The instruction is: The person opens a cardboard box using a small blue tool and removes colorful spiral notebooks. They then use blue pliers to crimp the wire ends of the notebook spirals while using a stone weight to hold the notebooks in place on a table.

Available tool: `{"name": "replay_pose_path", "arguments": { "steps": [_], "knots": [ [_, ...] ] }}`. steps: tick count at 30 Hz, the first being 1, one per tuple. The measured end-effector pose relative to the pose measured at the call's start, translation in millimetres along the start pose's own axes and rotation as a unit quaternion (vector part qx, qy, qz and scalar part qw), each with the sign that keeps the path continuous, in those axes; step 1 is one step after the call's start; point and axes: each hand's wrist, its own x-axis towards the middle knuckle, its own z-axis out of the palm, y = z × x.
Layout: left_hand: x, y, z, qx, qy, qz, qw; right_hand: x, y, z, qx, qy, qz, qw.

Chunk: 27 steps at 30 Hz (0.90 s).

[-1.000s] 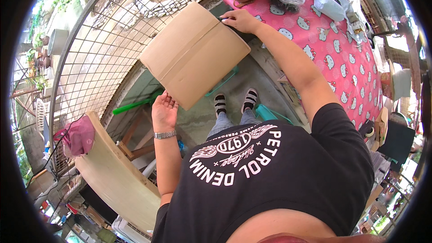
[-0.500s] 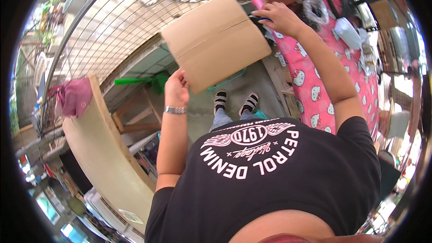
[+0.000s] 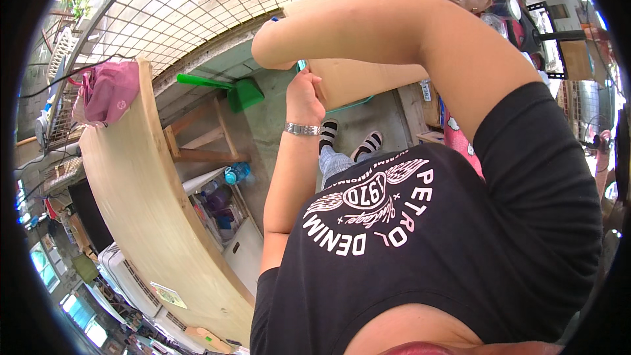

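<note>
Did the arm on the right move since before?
Yes. The right arm has swung leftward across the cardboard, now covering most of it; earlier its hand was at the cardboard's right edge by the pink table.

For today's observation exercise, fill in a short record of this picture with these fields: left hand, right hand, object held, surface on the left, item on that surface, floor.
left hand: left hand grips the lower edge of the cardboard box
right hand: hidden; only the right forearm shows, lying across the box
object held: cardboard box, brown, raised in front of the chest
surface on the left: long wooden table
item on that surface: pink bag at its far end
floor: green dustpan on the concrete
</note>
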Motion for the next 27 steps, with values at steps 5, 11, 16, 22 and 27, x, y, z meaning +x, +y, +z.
{"name": "replay_pose_path", "arguments": {
  "steps": [5, 11, 16, 22, 27],
  "knots": [
    [1, 1, -4, 0.006, 0.011, 0.005, 1.0, 19, 7, -2, 0.053, 0.024, 0.006, 0.998],
    [9, 6, 2, 0.113, -0.024, 0.0, 0.993, -9, 102, 12, 0.107, 0.177, 0.168, 0.964],
    [11, 14, 13, 0.184, -0.038, 0.022, 0.982, -56, 92, 101, 0.417, 0.312, 0.068, 0.851],
    [-5, 16, 32, 0.18, -0.121, 0.103, 0.971, -84, -17, 199, 0.575, 0.463, 0.109, 0.666],
    [-50, 41, 4, 0.452, -0.4, 0.024, 0.797, -161, -14, 209, 0.603, 0.236, 0.036, 0.761]
  ]
}}
